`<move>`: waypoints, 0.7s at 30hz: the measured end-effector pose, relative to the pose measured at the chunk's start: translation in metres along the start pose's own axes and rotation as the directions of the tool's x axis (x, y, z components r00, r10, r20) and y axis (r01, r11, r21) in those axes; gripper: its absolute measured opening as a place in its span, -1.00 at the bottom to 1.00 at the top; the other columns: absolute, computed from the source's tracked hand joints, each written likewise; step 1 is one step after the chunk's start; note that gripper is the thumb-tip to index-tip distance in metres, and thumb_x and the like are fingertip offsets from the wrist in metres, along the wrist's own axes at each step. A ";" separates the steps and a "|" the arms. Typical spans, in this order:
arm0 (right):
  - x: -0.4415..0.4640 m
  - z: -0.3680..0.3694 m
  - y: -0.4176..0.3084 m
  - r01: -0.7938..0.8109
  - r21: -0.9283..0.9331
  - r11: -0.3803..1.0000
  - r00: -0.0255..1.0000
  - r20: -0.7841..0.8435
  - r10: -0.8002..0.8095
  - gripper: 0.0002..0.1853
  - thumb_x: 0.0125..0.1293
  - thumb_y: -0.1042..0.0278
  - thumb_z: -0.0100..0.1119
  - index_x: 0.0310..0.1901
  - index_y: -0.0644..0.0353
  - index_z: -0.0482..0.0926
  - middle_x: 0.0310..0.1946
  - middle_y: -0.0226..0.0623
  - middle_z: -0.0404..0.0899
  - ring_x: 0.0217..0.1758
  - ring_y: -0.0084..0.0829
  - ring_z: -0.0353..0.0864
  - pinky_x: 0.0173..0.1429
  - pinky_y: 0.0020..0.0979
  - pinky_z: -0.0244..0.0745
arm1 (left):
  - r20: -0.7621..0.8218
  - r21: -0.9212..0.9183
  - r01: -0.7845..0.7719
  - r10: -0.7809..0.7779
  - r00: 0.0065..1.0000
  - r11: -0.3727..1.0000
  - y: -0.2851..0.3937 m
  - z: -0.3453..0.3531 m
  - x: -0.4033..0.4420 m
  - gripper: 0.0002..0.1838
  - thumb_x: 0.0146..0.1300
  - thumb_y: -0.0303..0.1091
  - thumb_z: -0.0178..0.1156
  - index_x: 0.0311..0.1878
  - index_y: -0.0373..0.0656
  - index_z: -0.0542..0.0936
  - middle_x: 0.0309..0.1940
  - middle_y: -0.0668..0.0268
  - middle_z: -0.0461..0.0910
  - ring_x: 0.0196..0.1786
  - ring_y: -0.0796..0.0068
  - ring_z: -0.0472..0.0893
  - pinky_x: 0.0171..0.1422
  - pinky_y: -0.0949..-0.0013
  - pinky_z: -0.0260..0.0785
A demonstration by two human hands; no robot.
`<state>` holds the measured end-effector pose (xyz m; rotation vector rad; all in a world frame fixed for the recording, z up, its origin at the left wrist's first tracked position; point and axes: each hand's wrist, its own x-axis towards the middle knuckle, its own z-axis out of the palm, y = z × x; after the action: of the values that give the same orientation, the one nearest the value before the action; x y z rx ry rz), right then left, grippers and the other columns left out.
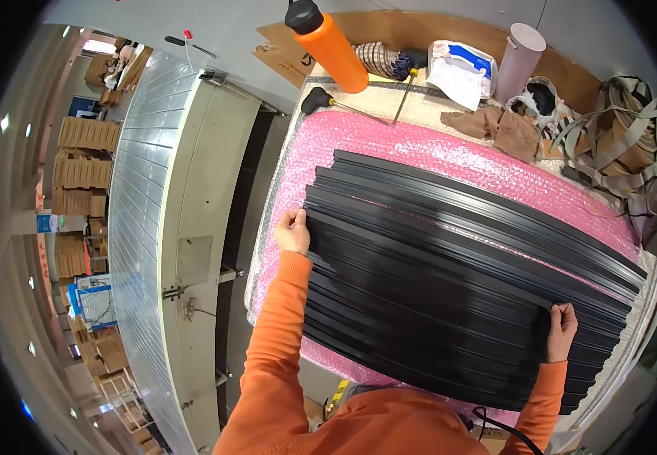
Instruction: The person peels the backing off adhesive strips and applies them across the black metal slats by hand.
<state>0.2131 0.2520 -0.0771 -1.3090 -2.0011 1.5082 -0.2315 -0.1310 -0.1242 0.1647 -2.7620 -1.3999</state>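
Note:
Long black ribbed strips (pixel 419 280) lie side by side on pink bubble wrap (pixel 389 133) that covers the work surface. My left hand (pixel 292 230) pinches the left end of one black strip, its fingers closed at the edge. Farther right, my right hand (pixel 562 320) has its fingers closed on a black strip. Above that, a narrow gap showing pink separates the upper strips from the rest. Whether both hands hold the same strip cannot be made out for certain.
Behind the wrap stand an orange bottle (pixel 332 53), screwdrivers (pixel 355 112), a white packet (pixel 461 72), a pink cup (pixel 520 61), brown cloth (pixel 495 129) and straps (pixel 620 136). A metal roller conveyor (pixel 146 182) runs along the left, with cardboard stacks (pixel 82 171) beyond.

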 end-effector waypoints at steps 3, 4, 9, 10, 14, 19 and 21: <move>0.005 0.007 -0.002 -0.031 -0.027 0.999 0.999 0.014 0.032 -0.79 0.32 0.50 0.01 -0.49 0.18 0.29 -0.54 -0.58 0.22 -0.44 -0.74 0.12 -0.33 -0.65 0.09 | 0.003 0.023 0.019 -0.020 1.000 1.000 -0.006 0.001 0.005 -0.80 0.15 -0.38 0.26 -0.26 -0.35 0.64 -0.43 0.23 0.64 -0.36 0.54 0.57 -0.20 0.46 0.41; 0.008 0.009 0.000 -0.029 -0.021 0.999 1.000 0.003 0.030 -0.78 0.32 0.50 0.01 -0.49 0.18 0.28 -0.54 -0.58 0.22 -0.45 -0.74 0.10 -0.34 -0.65 0.08 | 0.018 0.012 0.039 -0.040 0.999 0.999 -0.006 0.000 0.006 -0.81 0.15 -0.38 0.26 -0.27 -0.34 0.64 -0.44 0.25 0.63 -0.37 0.55 0.56 -0.21 0.46 0.40; 0.014 0.008 0.003 -0.047 0.013 0.999 0.999 0.018 0.047 -0.76 0.31 0.51 0.01 -0.52 0.17 0.27 -0.54 -0.59 0.21 -0.45 -0.73 0.08 -0.35 -0.64 0.05 | 0.040 0.017 0.051 -0.051 0.998 0.999 -0.009 -0.001 0.012 -0.83 0.15 -0.39 0.28 -0.31 -0.34 0.64 -0.49 0.30 0.62 -0.41 0.60 0.54 -0.27 0.48 0.39; 0.015 0.007 0.003 -0.049 0.011 0.999 0.999 0.020 0.049 -0.76 0.31 0.51 0.01 -0.52 0.17 0.27 -0.54 -0.59 0.21 -0.45 -0.73 0.08 -0.35 -0.64 0.05 | 0.051 0.013 0.044 -0.044 0.998 0.999 -0.011 -0.001 0.013 -0.83 0.14 -0.39 0.28 -0.32 -0.33 0.64 -0.50 0.31 0.61 -0.43 0.61 0.53 -0.29 0.49 0.39; 0.015 0.006 0.002 -0.059 0.036 0.998 0.997 0.048 0.057 -0.77 0.29 0.53 0.00 -0.52 0.16 0.26 -0.54 -0.58 0.23 -0.45 -0.73 0.09 -0.35 -0.63 0.06 | 0.084 0.023 0.053 -0.054 0.995 0.998 -0.015 -0.002 0.018 -0.84 0.14 -0.39 0.28 -0.34 -0.33 0.64 -0.53 0.33 0.60 -0.46 0.64 0.50 -0.33 0.49 0.38; 0.015 0.005 0.004 -0.074 0.048 0.996 0.996 0.050 0.072 -0.77 0.28 0.53 -0.01 -0.53 0.16 0.26 -0.53 -0.57 0.25 -0.45 -0.73 0.09 -0.35 -0.63 0.06 | 0.072 0.052 0.035 -0.039 0.997 0.998 -0.010 -0.002 0.018 -0.85 0.11 -0.40 0.29 -0.39 -0.33 0.64 -0.56 0.33 0.59 -0.49 0.65 0.48 -0.36 0.49 0.37; 0.015 0.003 0.004 -0.084 0.044 0.995 0.994 0.075 0.081 -0.77 0.31 0.50 0.00 -0.51 0.15 0.27 -0.50 -0.60 0.23 -0.42 -0.75 0.09 -0.30 -0.65 0.06 | 0.064 0.056 0.032 -0.036 0.997 0.998 -0.011 -0.001 0.018 -0.85 0.10 -0.40 0.29 -0.40 -0.32 0.64 -0.57 0.33 0.59 -0.50 0.65 0.48 -0.36 0.49 0.37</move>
<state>0.2047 0.2624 -0.0863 -1.3509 -1.9651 1.6534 -0.2486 -0.1405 -0.1328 0.1716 -2.8657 -1.3612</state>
